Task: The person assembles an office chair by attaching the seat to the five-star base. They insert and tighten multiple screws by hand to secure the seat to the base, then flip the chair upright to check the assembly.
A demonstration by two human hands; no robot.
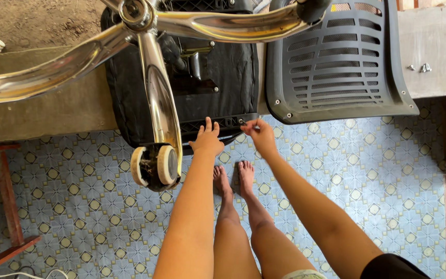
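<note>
Now | left hand (pixel 207 140) fingers (pixel 208 124) touching seat edge (pixel 223 124) | right hand (pixel 260 135) pinching it

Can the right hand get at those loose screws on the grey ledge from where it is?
Probably, with a long stretch: the right hand is at the seat's edge, the screws lie far right, beyond the grey backrest.

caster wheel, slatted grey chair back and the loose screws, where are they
caster wheel (pixel 155 165), head view, on its pale tread
slatted grey chair back (pixel 339 62), head view, on the slats
loose screws (pixel 423 67), head view, on the bigger screw
</note>
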